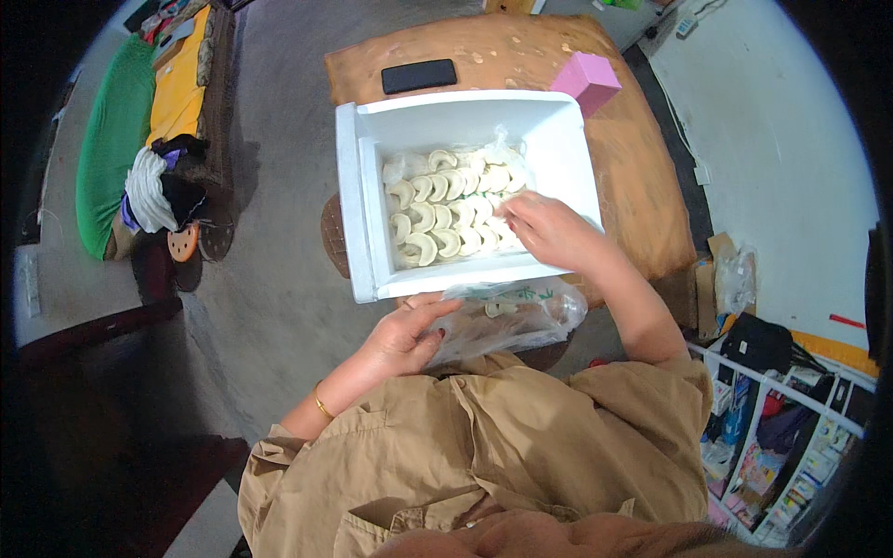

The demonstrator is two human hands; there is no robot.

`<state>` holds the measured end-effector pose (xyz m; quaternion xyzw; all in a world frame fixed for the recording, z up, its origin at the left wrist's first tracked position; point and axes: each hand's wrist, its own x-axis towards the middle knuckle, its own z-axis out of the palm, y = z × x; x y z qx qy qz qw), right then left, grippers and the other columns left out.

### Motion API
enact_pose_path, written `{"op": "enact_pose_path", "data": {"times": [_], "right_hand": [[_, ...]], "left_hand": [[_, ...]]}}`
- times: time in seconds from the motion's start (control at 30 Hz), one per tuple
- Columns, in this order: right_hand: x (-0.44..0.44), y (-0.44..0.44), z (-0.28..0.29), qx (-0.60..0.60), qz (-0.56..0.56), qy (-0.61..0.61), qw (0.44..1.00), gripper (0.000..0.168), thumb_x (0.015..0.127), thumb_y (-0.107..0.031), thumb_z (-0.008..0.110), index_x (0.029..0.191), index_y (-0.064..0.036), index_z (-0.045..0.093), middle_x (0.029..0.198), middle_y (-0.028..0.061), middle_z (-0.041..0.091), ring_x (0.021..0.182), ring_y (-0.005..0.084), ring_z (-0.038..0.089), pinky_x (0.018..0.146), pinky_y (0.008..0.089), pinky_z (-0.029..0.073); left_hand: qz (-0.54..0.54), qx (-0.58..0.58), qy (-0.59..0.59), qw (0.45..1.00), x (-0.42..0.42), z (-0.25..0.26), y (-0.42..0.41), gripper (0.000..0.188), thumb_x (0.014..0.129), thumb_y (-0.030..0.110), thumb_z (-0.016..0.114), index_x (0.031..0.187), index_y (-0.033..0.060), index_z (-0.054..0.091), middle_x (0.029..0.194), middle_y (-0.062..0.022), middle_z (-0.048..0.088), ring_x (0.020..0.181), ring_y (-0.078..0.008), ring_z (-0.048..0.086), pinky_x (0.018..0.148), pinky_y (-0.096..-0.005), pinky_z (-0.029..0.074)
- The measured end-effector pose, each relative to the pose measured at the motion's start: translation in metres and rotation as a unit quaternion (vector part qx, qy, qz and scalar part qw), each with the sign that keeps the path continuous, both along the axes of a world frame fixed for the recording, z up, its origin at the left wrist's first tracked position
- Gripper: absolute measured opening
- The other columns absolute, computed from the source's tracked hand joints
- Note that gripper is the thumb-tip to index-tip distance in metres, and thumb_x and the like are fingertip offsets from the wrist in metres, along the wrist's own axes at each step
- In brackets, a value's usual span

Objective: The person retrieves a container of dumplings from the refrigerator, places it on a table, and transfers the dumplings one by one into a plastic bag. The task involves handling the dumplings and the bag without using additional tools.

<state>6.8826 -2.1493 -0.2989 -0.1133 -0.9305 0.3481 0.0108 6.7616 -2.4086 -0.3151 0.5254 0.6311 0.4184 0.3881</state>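
Observation:
A white foam box (356, 202) stands before me on the table. Inside it, rows of pale crescent-shaped dumplings (439, 187) lie on clear plastic film (499, 148). My right hand (544, 227) reaches in over the box's right front side. Its fingertips are at the dumplings on the right, and whether they grip one is hidden. Between the box and my body, my left hand (401, 338) holds the left end of a clear plastic bag (516, 324) with green print. At least one dumpling (499, 308) shows in the bag.
A brown cover (642, 188) drapes the table. Behind the box lies a black smartphone (418, 76), and a pink box (587, 80) stands at the back right. A white shelf rack (774, 383) with goods is at the right; a sofa with a green cover (111, 153) is far left.

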Motion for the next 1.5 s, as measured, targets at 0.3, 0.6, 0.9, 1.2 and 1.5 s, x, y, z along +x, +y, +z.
{"op": "enact_pose_path", "data": {"times": [0.3,0.6,0.9,1.2,1.5], "right_hand": [[-0.107,0.051,-0.125,0.219,0.017,-0.182,0.958,0.037,0.076,0.003,0.050,0.112,-0.003,0.054,0.123,0.0246,0.043,0.116,0.0378,0.044,0.096,0.0413,0.040],[-0.120,0.053,-0.152,0.206,-0.003,-0.218,0.954,0.044,0.072,0.000,0.054,0.116,-0.005,0.052,0.125,0.0254,0.040,0.115,0.0409,0.043,0.096,0.0436,0.040],[-0.109,0.076,-0.162,0.092,-0.047,-0.050,0.993,0.022,0.071,0.002,0.050,0.093,-0.002,0.052,0.100,0.0205,0.049,0.102,0.0381,0.047,0.083,0.0449,0.042],[-0.148,0.021,-0.158,0.237,-0.027,-0.066,0.969,0.030,0.074,-0.002,0.052,0.104,-0.004,0.053,0.104,0.0178,0.051,0.099,0.0350,0.051,0.081,0.0420,0.048],[-0.162,0.016,-0.160,0.269,-0.047,-0.116,0.955,0.031,0.072,-0.001,0.056,0.103,-0.002,0.052,0.104,0.0186,0.051,0.097,0.0339,0.054,0.075,0.0401,0.053]], "left_hand": [[-0.035,0.013,0.075,0.997,-0.021,0.012,0.030,0.043,0.076,-0.003,0.052,0.118,0.0044,0.053,0.114,-0.0200,0.053,0.087,-0.0347,0.059,0.075,-0.0386,0.049],[-0.024,-0.004,0.083,0.996,-0.031,-0.016,0.031,0.042,0.077,0.001,0.051,0.118,0.0060,0.053,0.112,-0.0189,0.054,0.084,-0.0343,0.060,0.071,-0.0397,0.051],[-0.024,-0.007,0.052,0.998,-0.032,-0.020,0.033,0.040,0.076,0.000,0.050,0.116,0.0048,0.055,0.109,-0.0187,0.056,0.084,-0.0342,0.060,0.072,-0.0392,0.050],[-0.030,-0.019,0.047,0.998,-0.034,-0.016,0.033,0.042,0.076,0.000,0.050,0.118,0.0042,0.054,0.110,-0.0190,0.056,0.086,-0.0342,0.059,0.074,-0.0395,0.049],[-0.017,-0.012,0.056,0.998,-0.032,-0.016,0.032,0.041,0.076,0.001,0.051,0.116,0.0036,0.055,0.109,-0.0184,0.056,0.086,-0.0336,0.059,0.074,-0.0394,0.049]]}}
